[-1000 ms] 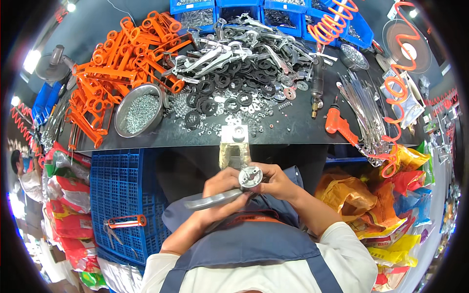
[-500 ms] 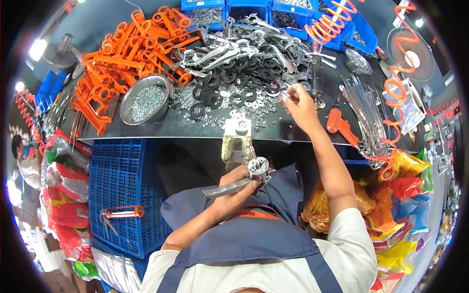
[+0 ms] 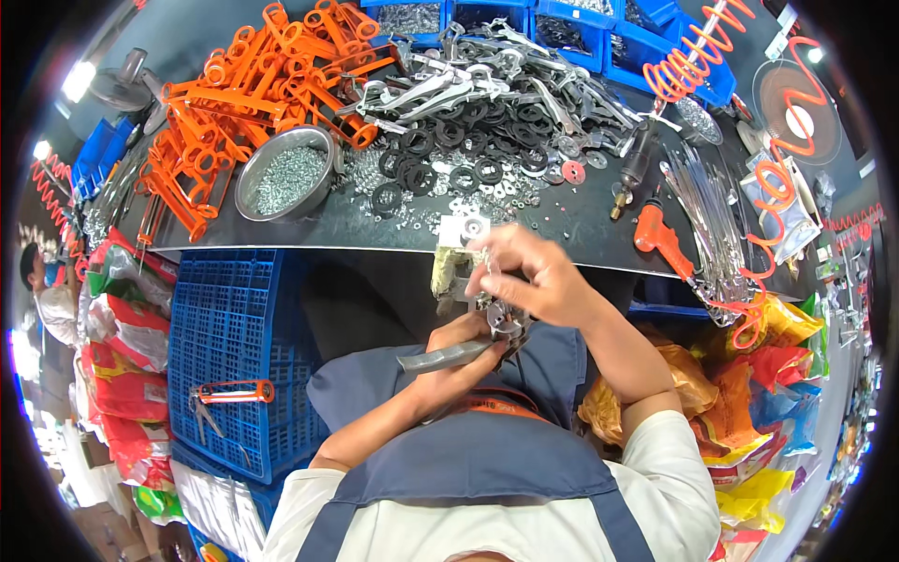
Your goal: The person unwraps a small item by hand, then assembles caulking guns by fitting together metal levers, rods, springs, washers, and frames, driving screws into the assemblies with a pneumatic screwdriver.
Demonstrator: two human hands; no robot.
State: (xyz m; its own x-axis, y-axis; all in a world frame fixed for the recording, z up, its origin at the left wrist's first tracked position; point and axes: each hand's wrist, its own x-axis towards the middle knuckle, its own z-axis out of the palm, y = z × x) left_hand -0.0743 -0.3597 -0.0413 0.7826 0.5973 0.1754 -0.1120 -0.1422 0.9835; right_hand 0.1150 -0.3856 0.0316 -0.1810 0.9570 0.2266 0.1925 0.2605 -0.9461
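Well to the right of my grip and lower, I see crinkled snack-style bags (image 3: 749, 375) in orange, yellow and red, heaped below the worktop edge. Far left of the grip lies another pile of bags (image 3: 122, 318), red, white and green. Up right of the grip, a clear plastic packet (image 3: 782, 211) rests on the worktop.

Orange handles (image 3: 253, 84) heaped beside steel bowl of screws (image 3: 284, 173). Black washers (image 3: 468, 155) scattered mid-bench. Blue crate (image 3: 234, 347) below, left. Orange coiled hose (image 3: 693, 56) far right.
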